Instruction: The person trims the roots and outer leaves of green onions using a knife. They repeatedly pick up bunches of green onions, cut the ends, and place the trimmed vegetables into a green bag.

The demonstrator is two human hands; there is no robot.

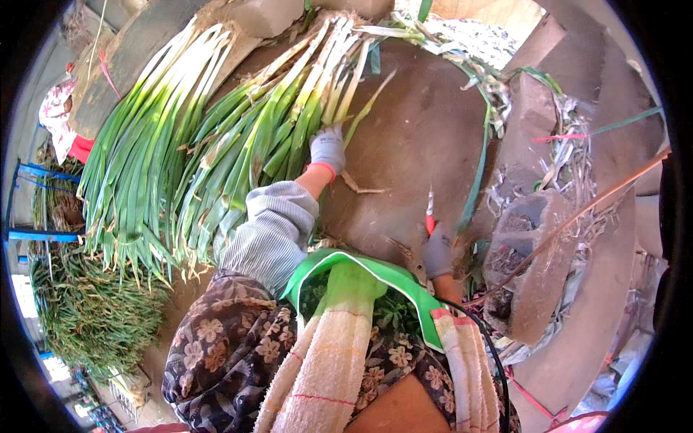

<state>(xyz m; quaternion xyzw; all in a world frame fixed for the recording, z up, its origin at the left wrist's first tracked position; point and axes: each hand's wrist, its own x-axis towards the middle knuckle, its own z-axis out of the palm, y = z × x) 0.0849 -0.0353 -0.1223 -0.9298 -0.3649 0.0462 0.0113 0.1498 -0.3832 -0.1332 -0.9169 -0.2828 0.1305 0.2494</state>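
My left hand (328, 147), in a grey work glove with a red cuff, is at the right edge of a loose pile of green onions (281, 116), touching the leaves of one; whether its fingers are closed on it is not plain. A bigger, neater row of green onions (154, 130) lies to the left, white ends away from me. My right hand (437, 251), gloved in grey, holds a small knife (430, 214) with a red handle, its blade pointing away from me over the brown work surface (400, 140). A thin dry leaf lies between the hands.
Trimmed peelings (568, 146) and scraps lie along the right side, near a long thin brown rod (584, 214). A large heap of green onions (97, 303) stands lower left beside a blue metal frame (43, 235). Part of another person (59, 116) shows at the upper left.
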